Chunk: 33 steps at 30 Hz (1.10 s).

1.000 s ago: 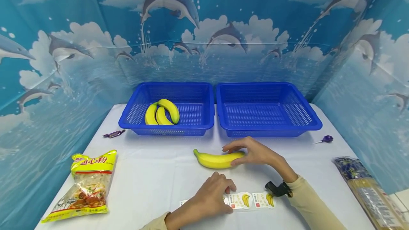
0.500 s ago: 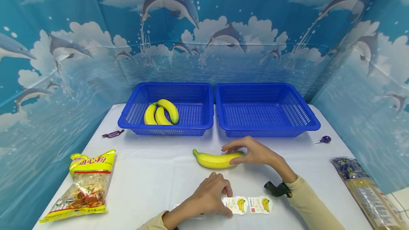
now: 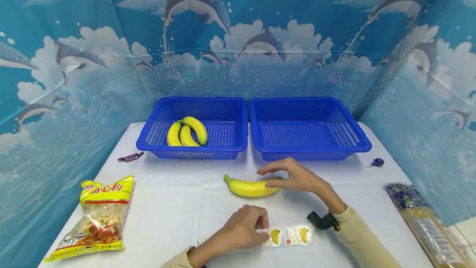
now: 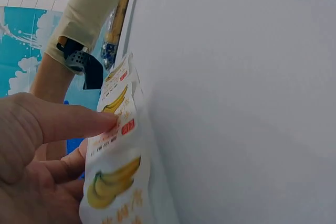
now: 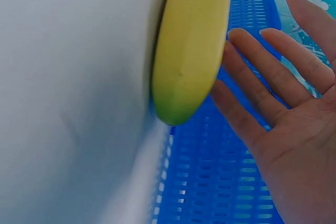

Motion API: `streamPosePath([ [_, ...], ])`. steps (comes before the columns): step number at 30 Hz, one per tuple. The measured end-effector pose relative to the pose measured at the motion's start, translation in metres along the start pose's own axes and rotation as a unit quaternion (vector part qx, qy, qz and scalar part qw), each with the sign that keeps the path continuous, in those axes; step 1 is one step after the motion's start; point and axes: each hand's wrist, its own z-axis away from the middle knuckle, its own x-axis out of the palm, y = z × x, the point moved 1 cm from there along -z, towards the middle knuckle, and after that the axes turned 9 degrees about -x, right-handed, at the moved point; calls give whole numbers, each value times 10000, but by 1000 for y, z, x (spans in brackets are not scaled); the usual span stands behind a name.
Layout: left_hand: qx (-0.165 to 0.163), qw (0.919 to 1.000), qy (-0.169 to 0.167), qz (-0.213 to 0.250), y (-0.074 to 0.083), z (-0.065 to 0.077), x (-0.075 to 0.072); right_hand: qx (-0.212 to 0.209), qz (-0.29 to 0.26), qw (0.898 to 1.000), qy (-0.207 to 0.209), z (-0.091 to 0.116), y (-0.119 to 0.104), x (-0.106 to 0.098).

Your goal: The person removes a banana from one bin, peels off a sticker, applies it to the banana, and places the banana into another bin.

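A single yellow banana point(image 3: 247, 188) lies on the white cloth, its stem end to the left. My right hand point(image 3: 291, 176) is over its right end; in the right wrist view that hand point(image 5: 299, 129) has its fingers spread and nearly straight, fingertips right at the banana's side point(image 5: 191, 40). My left hand point(image 3: 243, 228) pinches a strip of banana-printed stickers point(image 3: 296, 235) in front of the banana. The left wrist view shows the thumb on the printed face of the sticker strip point(image 4: 116, 182), with the other fingers behind it.
Behind stand two blue baskets; the left basket point(image 3: 223, 153) holds three bananas, the right basket point(image 3: 312, 150) none. A yellow food bag point(image 3: 100, 218) and wrapped candy point(image 3: 130, 157) lie left. A lollipop point(image 3: 377, 162) and a long clear packet point(image 3: 427, 218) lie right.
My right fingers have lifted and straightened off the banana's end. My left thumb and fingers have closed on the sticker strip, which has shifted left.
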Motion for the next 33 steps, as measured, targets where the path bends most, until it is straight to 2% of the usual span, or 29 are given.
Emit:
streamPosePath([
  [6, 172, 9994, 34, 309, -6, -2, -5, -203, 270, 9992, 217, -3, -7, -4],
  [11, 841, 9948, 201, 534, -18, -12, -8, -188, 307, 9989, 310, -3, -13, -5],
  [13, 950, 9925, 112, 764, -20, -14, -12, -257, 289, 9986, 353, -3, -14, -5],
  [19, 579, 9879, -392, 1383, -19, -16, -28, -500, 215, 9975, 447, -2, -18, -6],
  [25, 772, 9788, -371, 1860, -19, -16, -40, -631, -31, 9972, 399, -2, -30, -7],
  [30, 641, 9745, -339, 2124, -18, -16, -46, -667, -317, 9969, 271, 0, -35, -9],
  [33, 676, 9738, -314, 2150, -19, -16, -47, -671, -502, 9964, 103, 1, -35, -8],
])
